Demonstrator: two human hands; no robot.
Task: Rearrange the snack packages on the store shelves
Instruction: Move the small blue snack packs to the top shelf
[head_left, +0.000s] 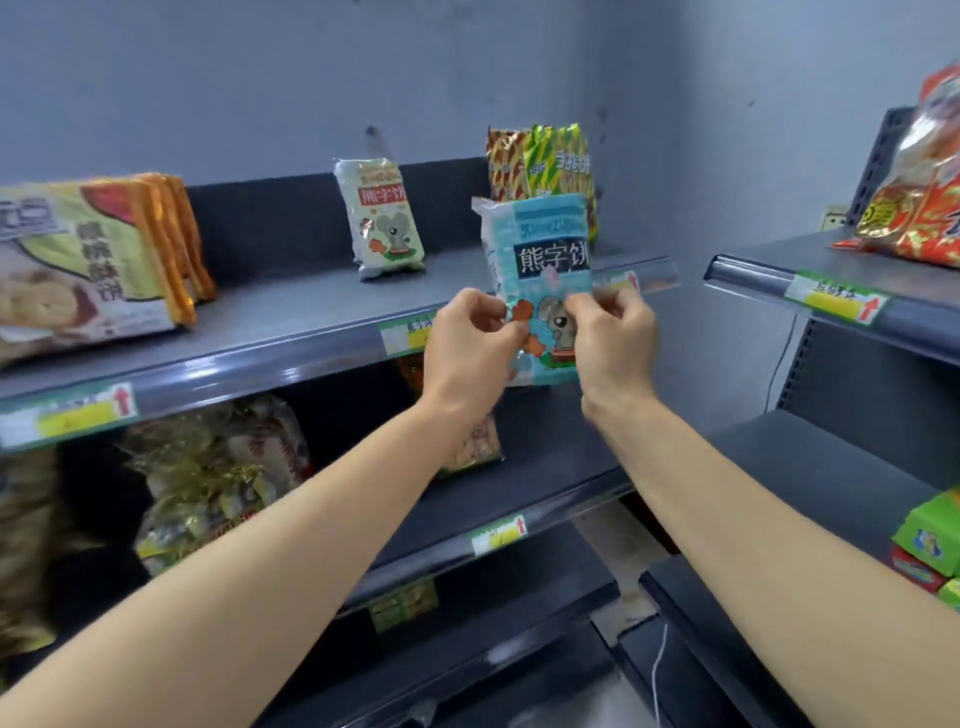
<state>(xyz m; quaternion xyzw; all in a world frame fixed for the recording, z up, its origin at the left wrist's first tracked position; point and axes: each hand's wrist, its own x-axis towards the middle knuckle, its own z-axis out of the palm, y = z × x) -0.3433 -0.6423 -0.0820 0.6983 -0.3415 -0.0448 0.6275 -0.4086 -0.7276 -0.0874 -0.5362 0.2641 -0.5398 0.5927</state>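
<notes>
You held the blue snack package (537, 291) upright in front of the top shelf (311, 317), your left hand (470, 345) and right hand (613, 338) pinching its lower edges. It was not yet shelved; the white package (379, 218) already stood there, so the rearranging looked unfinished.

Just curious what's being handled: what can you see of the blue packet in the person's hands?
The blue packet is a light blue pouch of glossy plastic film with a crimped seal along its top, a dark band with white characters across the middle, and a grey cartoon animal with orange biscuit shapes below. It is held upright in the air before the upper shelf's front edge; the left hand and right hand pinch its lower half.
</notes>
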